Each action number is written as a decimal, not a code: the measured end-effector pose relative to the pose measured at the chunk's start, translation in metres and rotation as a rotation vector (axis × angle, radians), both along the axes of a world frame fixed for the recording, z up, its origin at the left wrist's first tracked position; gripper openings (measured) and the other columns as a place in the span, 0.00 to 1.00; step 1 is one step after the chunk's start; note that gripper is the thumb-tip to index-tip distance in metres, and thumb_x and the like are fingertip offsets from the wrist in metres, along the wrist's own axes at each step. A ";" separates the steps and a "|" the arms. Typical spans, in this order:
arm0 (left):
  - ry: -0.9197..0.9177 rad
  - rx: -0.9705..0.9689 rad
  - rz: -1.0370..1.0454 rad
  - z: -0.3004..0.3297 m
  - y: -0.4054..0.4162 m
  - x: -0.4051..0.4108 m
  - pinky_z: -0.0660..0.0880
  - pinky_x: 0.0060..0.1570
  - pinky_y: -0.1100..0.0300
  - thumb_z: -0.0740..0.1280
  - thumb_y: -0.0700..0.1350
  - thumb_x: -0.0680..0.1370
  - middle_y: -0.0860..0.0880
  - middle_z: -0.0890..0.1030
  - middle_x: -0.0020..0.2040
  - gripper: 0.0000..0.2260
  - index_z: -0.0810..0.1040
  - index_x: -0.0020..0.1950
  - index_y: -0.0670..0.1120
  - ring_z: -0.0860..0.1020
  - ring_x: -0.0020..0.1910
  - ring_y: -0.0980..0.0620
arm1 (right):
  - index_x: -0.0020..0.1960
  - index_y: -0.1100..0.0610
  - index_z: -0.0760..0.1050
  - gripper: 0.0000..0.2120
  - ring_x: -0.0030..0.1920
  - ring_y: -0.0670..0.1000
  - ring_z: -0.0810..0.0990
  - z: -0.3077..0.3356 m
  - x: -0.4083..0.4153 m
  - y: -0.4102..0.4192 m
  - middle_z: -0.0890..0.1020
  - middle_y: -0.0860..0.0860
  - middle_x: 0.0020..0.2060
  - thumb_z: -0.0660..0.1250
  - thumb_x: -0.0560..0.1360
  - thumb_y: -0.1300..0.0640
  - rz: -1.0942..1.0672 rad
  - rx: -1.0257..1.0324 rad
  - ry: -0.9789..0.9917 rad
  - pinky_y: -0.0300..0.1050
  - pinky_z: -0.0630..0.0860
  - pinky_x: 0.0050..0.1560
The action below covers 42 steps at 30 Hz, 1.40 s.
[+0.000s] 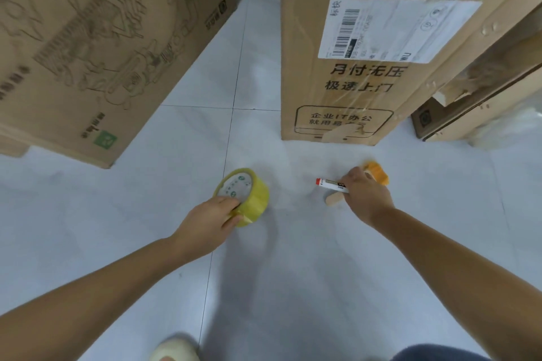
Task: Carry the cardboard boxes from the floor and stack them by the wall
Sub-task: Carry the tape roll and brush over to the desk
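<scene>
The fingers (227, 202) of the left hand (205, 224) are curled over the rim of a yellow roll of clear packing tape (242, 196) with the thumb under it, while the right hand (366, 198) pinches a white marker pen with a red cap (330, 184) and, it seems, a flat wooden stick (334, 200) and something orange (377, 173) behind the knuckles. I think both hands gather these small tools from the pale tiled floor (264, 287) to clear the way for carrying. The task's things are not held: the tall brown cardboard box with white shipping labels (352, 67) stands upright just ahead, and the wide printed cardboard box (102, 38) stands on the left, well apart.
</scene>
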State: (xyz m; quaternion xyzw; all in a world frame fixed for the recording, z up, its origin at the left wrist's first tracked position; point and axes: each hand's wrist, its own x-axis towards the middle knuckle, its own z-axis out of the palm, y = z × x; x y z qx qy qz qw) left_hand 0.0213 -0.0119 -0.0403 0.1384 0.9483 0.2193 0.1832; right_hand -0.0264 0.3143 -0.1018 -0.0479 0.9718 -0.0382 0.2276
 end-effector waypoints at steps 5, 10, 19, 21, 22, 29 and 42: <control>-0.015 0.014 0.057 0.000 -0.003 0.009 0.74 0.48 0.54 0.65 0.46 0.79 0.46 0.80 0.53 0.10 0.77 0.56 0.41 0.77 0.52 0.45 | 0.63 0.55 0.70 0.13 0.60 0.54 0.71 0.000 0.001 0.001 0.71 0.52 0.59 0.57 0.81 0.54 0.022 0.046 -0.024 0.47 0.73 0.48; -0.029 0.038 0.065 -0.001 0.004 0.005 0.73 0.49 0.55 0.64 0.46 0.80 0.46 0.80 0.53 0.10 0.77 0.56 0.41 0.77 0.52 0.46 | 0.62 0.55 0.69 0.13 0.59 0.54 0.73 0.005 0.002 0.007 0.73 0.53 0.58 0.57 0.81 0.51 0.040 0.031 -0.036 0.47 0.71 0.50; -0.076 0.058 0.033 -0.005 0.009 0.005 0.73 0.48 0.58 0.63 0.46 0.80 0.48 0.78 0.52 0.10 0.76 0.56 0.42 0.76 0.51 0.48 | 0.59 0.54 0.70 0.14 0.57 0.52 0.73 0.009 0.026 0.025 0.73 0.50 0.55 0.61 0.79 0.47 -0.089 -0.003 -0.093 0.48 0.75 0.49; -0.083 0.068 0.051 -0.002 0.010 0.004 0.73 0.47 0.57 0.63 0.46 0.80 0.47 0.78 0.50 0.09 0.76 0.55 0.41 0.76 0.49 0.47 | 0.55 0.54 0.71 0.11 0.55 0.53 0.74 0.016 0.024 0.026 0.74 0.49 0.50 0.63 0.78 0.49 -0.150 -0.061 -0.083 0.47 0.73 0.43; -0.083 0.082 0.082 0.001 0.012 0.004 0.72 0.44 0.57 0.64 0.45 0.80 0.48 0.78 0.48 0.08 0.77 0.53 0.41 0.76 0.47 0.47 | 0.50 0.54 0.71 0.07 0.51 0.54 0.75 0.022 0.024 0.025 0.75 0.49 0.45 0.64 0.77 0.50 -0.199 -0.099 -0.075 0.45 0.70 0.39; -0.263 0.200 0.238 0.097 0.042 0.040 0.73 0.42 0.53 0.64 0.44 0.79 0.47 0.78 0.43 0.08 0.77 0.51 0.39 0.76 0.42 0.45 | 0.36 0.56 0.66 0.14 0.31 0.49 0.70 0.144 0.069 0.026 0.72 0.50 0.30 0.70 0.72 0.53 -0.626 -0.404 -0.207 0.43 0.62 0.30; -0.342 0.186 0.321 0.465 0.030 0.094 0.69 0.33 0.71 0.64 0.45 0.80 0.54 0.74 0.35 0.08 0.70 0.40 0.50 0.72 0.33 0.56 | 0.41 0.57 0.69 0.09 0.30 0.51 0.68 0.508 0.103 -0.009 0.75 0.56 0.35 0.64 0.77 0.54 -0.782 -0.732 -0.349 0.41 0.64 0.26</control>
